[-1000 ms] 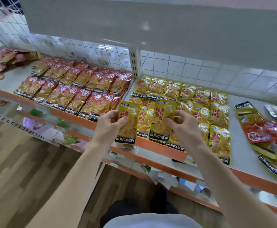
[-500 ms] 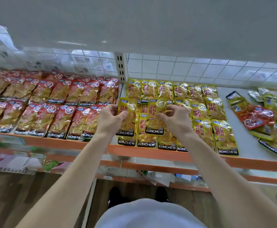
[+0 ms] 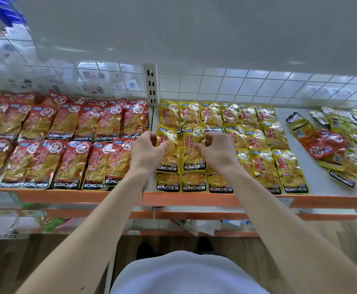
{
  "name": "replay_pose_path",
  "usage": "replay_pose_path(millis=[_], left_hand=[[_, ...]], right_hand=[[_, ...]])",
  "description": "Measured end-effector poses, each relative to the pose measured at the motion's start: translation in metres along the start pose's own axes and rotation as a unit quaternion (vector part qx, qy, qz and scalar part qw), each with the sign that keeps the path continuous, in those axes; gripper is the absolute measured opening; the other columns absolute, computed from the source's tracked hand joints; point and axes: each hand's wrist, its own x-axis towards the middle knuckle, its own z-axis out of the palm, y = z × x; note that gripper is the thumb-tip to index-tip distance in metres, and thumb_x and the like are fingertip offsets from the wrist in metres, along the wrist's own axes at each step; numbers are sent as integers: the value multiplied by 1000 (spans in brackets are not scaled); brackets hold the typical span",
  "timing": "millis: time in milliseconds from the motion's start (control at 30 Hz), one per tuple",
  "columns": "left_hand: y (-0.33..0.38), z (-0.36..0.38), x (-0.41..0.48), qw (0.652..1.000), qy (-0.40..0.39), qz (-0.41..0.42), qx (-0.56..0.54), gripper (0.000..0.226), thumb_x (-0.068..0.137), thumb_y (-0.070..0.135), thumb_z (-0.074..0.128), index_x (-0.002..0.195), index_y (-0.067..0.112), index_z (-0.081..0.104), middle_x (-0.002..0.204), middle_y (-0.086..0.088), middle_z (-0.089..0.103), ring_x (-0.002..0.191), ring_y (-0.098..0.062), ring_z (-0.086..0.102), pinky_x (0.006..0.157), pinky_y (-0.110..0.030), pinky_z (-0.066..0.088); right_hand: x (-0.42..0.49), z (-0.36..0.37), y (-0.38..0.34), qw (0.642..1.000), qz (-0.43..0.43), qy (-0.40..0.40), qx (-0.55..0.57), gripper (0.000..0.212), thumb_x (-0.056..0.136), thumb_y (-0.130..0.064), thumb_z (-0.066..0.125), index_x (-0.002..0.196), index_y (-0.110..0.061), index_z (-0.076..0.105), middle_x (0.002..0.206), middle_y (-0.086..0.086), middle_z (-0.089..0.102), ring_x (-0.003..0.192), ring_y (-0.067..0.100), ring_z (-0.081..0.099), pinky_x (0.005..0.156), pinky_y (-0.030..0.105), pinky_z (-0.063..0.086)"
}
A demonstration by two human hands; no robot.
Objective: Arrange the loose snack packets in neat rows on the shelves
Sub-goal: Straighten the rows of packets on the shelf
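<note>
Head view: left hand (image 3: pixel 145 151) pinches yellow packet (image 3: pixel 168 154), right hand (image 3: pixel 218 154) second yellow packet (image 3: pixel 193 150); red rows (image 3: pixel 67 145) look done, loose pile (image 3: pixel 332 145) unsorted.

my two gripped packets (image 3: pixel 193 155): yellow, black base band | left of white post (image 3: pixel 151 85): red packets (image 3: pixel 67 124) | shelf lip (image 3: pixel 194 199): orange

A flat white metal shelf with an orange front edge (image 3: pixel 326 189) holds the snacks. On its left side lie shiny red plastic snack packets (image 3: pixel 67 164) in two neat rows, side by side. In the middle lie shiny yellow plastic snack packets (image 3: pixel 264 166) in three rows, and each row partly covers the next. Far to the right, apart from the rows, sits a messy pile of loose yellow and red packets (image 3: pixel 321 143).
</note>
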Motion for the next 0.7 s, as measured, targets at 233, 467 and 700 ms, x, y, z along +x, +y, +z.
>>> replay_pose_path(millis=[233,467,700], left_hand=[[5,5,-4,996,9,11,92,34,93,34,70,104,4,58,78,1,49,89,-26,50,75,-36,43],[8,8,-6,984,17,41,172,48,97,35,64,119,-7,59,110,-19,62,101,-25,52,80,-27,36],[3,15,-11,974,29,89,205,42,99,30,60,122,-4,55,118,-22,54,109,-36,54,92,-37,43]], right_hand=[[2,9,1,997,-29,33,-70,22,89,-20,73,77,-10,57,65,-4,49,58,5,44,52,19,30],[0,16,9,991,-51,66,-108,35,90,-24,73,114,-1,65,98,10,63,92,23,56,81,28,43],[-4,24,16,990,-56,72,-103,39,92,-26,69,123,-2,63,110,12,62,102,28,59,88,35,50]])
